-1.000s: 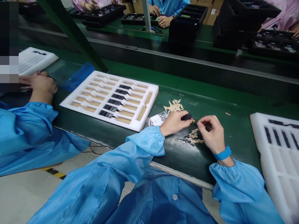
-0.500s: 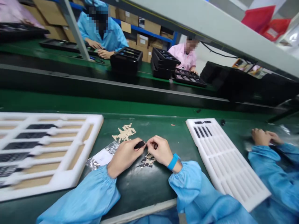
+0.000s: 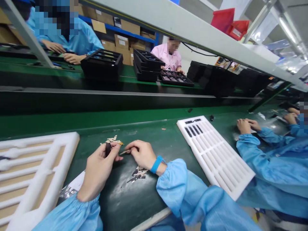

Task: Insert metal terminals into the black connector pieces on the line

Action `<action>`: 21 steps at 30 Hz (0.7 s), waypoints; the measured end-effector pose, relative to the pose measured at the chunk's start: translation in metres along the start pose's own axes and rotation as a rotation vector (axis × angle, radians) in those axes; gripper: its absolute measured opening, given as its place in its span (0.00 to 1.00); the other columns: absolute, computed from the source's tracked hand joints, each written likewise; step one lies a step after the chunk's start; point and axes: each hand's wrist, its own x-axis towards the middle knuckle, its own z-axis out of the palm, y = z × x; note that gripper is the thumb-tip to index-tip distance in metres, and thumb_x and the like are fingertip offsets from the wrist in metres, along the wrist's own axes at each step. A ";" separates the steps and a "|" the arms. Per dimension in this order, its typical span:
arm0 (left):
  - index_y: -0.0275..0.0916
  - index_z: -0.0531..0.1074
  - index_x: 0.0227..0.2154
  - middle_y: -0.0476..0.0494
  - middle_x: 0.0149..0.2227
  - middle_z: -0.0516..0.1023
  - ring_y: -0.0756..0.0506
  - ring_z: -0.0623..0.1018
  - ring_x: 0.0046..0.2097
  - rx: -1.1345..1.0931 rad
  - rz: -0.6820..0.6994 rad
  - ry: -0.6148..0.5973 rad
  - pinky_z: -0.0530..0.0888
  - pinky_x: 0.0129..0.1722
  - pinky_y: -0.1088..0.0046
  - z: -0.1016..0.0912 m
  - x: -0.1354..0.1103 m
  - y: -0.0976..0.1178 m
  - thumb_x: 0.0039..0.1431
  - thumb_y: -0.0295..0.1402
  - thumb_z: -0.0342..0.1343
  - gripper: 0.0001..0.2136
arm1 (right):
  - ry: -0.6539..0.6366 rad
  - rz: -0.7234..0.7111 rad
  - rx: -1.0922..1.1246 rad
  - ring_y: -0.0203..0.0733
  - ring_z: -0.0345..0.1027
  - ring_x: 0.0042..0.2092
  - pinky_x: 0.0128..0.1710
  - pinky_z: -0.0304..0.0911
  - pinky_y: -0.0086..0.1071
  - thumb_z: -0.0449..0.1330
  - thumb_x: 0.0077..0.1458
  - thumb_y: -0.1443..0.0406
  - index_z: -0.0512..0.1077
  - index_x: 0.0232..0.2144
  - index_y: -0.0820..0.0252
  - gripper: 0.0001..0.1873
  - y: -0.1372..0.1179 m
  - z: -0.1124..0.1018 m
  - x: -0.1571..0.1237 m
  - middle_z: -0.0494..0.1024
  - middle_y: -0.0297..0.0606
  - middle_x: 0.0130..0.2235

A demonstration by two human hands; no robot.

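My left hand [image 3: 97,165] is closed around a small black part [image 3: 108,149], with a bit of amber showing at its tip. Between the thumb and fingers of my right hand [image 3: 143,154] is a small beige strip [image 3: 124,152], its end pointing toward the left hand. Just behind the left fingers lies a pile of cream-coloured cut pieces [image 3: 115,139]. Under the right hand, small dark and pale scraps [image 3: 138,174] are scattered on the green mat [image 3: 117,199]. A clear bag with a white label [image 3: 72,186] sits partly hidden by the left wrist.
A large white foam tray [image 3: 51,160] stands at the left. To the right, a narrow slotted foam tray [image 3: 216,157] holds several black parts [image 3: 193,130]. A co-worker's hands [image 3: 247,125] are beyond it. Black trays [image 3: 102,64] line the raised shelf behind.
My view has swung right. Both hands have moved toward the cream pieces, away from the dark scraps. A beige strip now shows in the right fingers.
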 end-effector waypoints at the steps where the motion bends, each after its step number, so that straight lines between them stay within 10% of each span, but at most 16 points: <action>1: 0.39 0.73 0.41 0.49 0.38 0.77 0.50 0.75 0.30 0.027 0.002 -0.002 0.74 0.32 0.75 -0.001 0.000 0.000 0.51 0.49 0.64 0.21 | -0.044 -0.047 -0.014 0.39 0.76 0.47 0.54 0.68 0.36 0.52 0.59 0.73 0.76 0.34 0.52 0.15 -0.005 0.002 0.002 0.81 0.27 0.42; 6: 0.40 0.76 0.39 0.46 0.38 0.80 0.44 0.80 0.37 0.321 0.174 0.033 0.74 0.36 0.71 -0.007 0.001 -0.004 0.55 0.50 0.60 0.18 | -0.005 -0.053 -0.015 0.40 0.72 0.54 0.59 0.64 0.39 0.58 0.63 0.64 0.77 0.36 0.53 0.07 -0.010 -0.005 0.004 0.80 0.30 0.48; 9: 0.41 0.77 0.40 0.45 0.40 0.82 0.44 0.80 0.40 0.579 0.488 0.067 0.74 0.43 0.69 -0.008 -0.002 -0.009 0.61 0.45 0.57 0.13 | 0.055 0.091 0.081 0.39 0.74 0.35 0.38 0.72 0.34 0.61 0.59 0.58 0.76 0.35 0.57 0.09 -0.006 -0.016 -0.004 0.79 0.35 0.35; 15: 0.40 0.77 0.44 0.44 0.40 0.82 0.46 0.80 0.43 0.799 0.880 -0.095 0.71 0.46 0.72 -0.005 -0.007 -0.018 0.68 0.40 0.53 0.12 | -0.096 0.483 0.361 0.27 0.56 0.16 0.13 0.46 0.22 0.67 0.52 0.51 0.74 0.33 0.62 0.19 -0.009 -0.046 -0.016 0.74 0.32 0.25; 21: 0.39 0.75 0.45 0.43 0.37 0.80 0.46 0.78 0.42 0.939 0.923 -0.133 0.69 0.43 0.71 -0.001 -0.006 -0.019 0.71 0.41 0.48 0.14 | -0.266 0.609 0.417 0.24 0.49 0.14 0.12 0.38 0.23 0.67 0.51 0.46 0.74 0.29 0.64 0.25 -0.012 -0.056 -0.015 0.72 0.32 0.23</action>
